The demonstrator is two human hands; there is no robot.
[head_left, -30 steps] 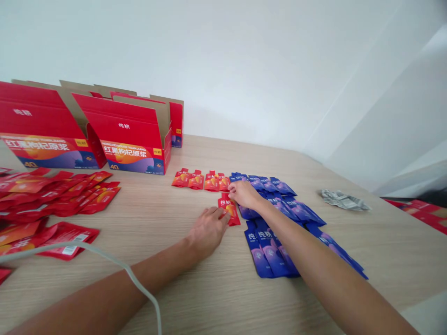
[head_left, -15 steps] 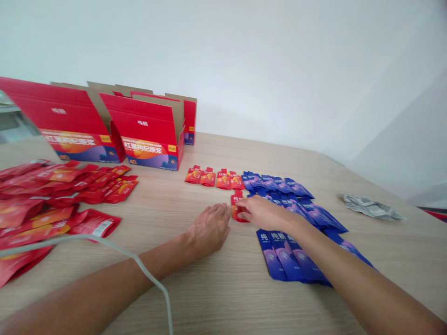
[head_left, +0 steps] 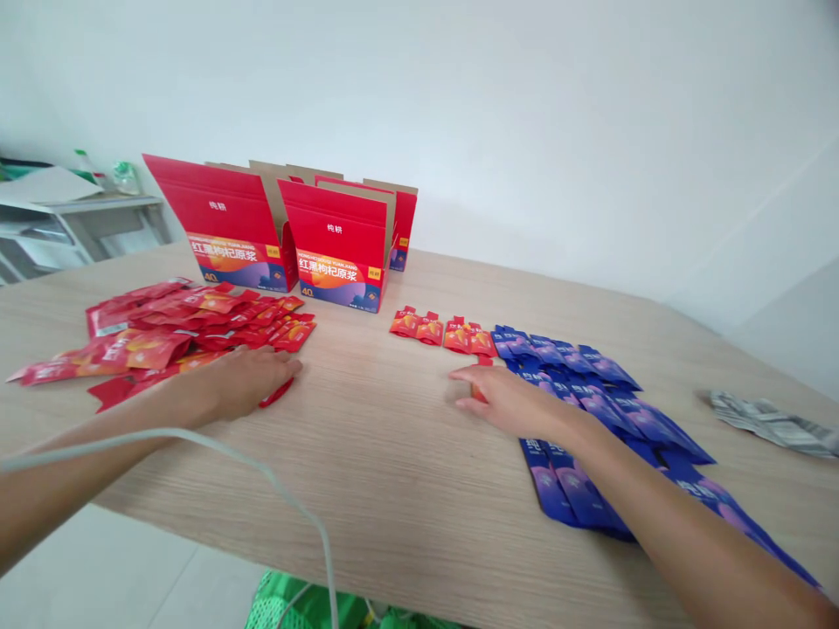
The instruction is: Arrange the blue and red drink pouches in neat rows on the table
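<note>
My left hand (head_left: 246,380) lies flat on a red pouch (head_left: 279,392) at the near edge of a heap of red pouches (head_left: 163,336) on the left of the wooden table (head_left: 393,472). My right hand (head_left: 504,400) rests palm down, fingers stretched out, over a single red pouch (head_left: 483,360) of which only a sliver shows. Just beyond it runs a row of small red pouches (head_left: 442,330), then overlapping rows of blue pouches (head_left: 577,384) under and beside my right forearm.
Three open red cartons (head_left: 337,253) stand at the back of the table. A crumpled silver wrapper (head_left: 770,421) lies far right. A white cable (head_left: 262,476) hangs across the foreground. Shelving (head_left: 72,218) stands at the far left, something green (head_left: 308,607) below the table edge.
My left hand has swung left from beside the single red pouch to the red heap. My right hand has slid onto the single pouch. The view has turned left.
</note>
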